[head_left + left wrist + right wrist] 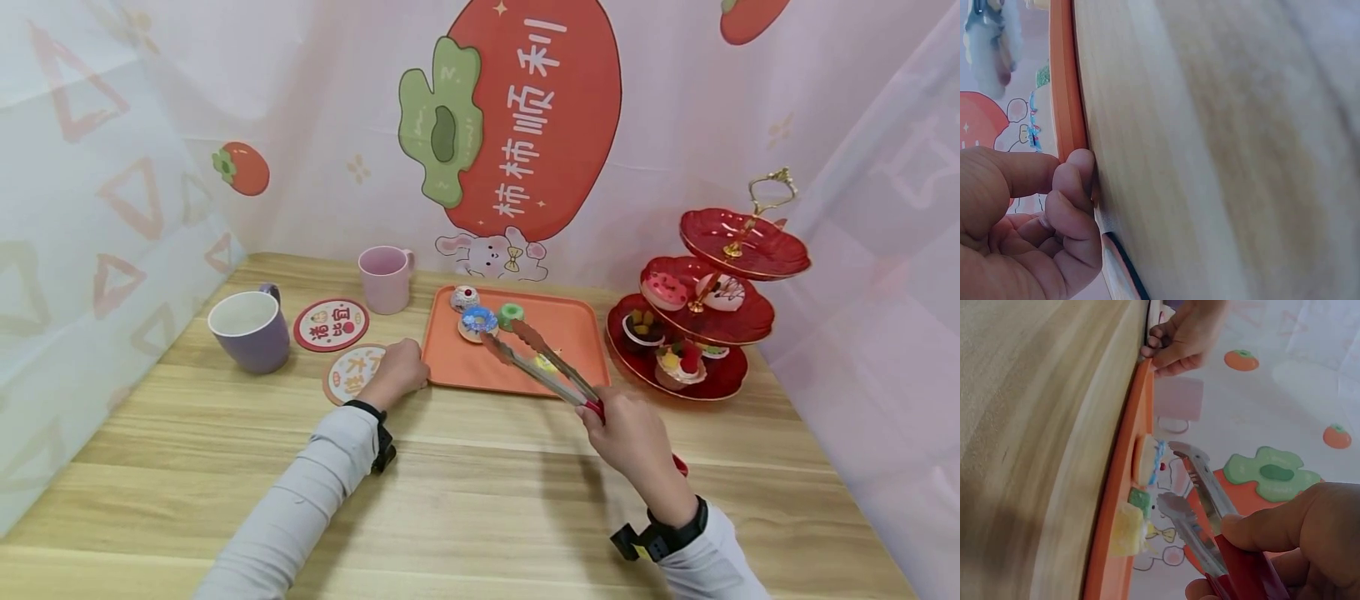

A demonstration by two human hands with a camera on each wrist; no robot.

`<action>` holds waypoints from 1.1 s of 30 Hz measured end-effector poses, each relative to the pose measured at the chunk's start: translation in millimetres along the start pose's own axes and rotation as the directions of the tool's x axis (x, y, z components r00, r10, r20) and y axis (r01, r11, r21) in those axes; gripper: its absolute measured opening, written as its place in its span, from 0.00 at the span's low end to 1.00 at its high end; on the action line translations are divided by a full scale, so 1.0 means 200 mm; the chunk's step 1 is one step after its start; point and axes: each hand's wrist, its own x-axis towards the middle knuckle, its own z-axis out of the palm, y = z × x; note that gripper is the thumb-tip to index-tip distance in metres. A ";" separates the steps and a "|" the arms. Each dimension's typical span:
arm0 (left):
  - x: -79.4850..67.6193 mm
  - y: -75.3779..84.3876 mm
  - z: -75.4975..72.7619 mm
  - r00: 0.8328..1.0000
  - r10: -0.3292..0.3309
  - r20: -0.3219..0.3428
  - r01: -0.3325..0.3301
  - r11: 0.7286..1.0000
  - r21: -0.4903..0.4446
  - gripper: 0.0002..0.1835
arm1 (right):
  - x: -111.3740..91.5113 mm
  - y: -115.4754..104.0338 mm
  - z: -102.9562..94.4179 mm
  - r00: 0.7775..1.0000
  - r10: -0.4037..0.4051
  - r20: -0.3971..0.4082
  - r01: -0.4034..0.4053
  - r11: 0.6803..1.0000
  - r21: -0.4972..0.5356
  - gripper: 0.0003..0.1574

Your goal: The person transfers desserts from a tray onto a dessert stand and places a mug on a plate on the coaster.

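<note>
At the near left corner of the orange tray (480, 377), my left hand (399, 368) pinches the rim between thumb and fingers; the left wrist view shows this grip on the tray edge (1067, 94). My right hand (633, 433) holds red-handled metal tongs (1244, 569) over the tray, their tips spread with nothing between them. On the tray are a blue-topped donut (478, 322), a small green ring-shaped sweet (511, 315), and a white round cake (465, 298) with a red dot. A yellow piece (1127, 530) lies nearer me, partly hidden behind the tongs in the head view.
A red three-tier stand (738, 354) with several toy cakes rises right of the tray. On the left are a purple mug (258, 342), a pink mug (385, 283), a red-rimmed coaster (330, 325) and another coaster (348, 375) partly under my left hand. A printed curtain hangs behind.
</note>
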 end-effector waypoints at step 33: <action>0.00 0.00 0.00 1.000 0.025 -0.003 -0.025 1.000 0.003 0.15 | 0.17 -0.11 0.16 0.991 0.085 0.106 -0.080 0.996 -0.046 0.12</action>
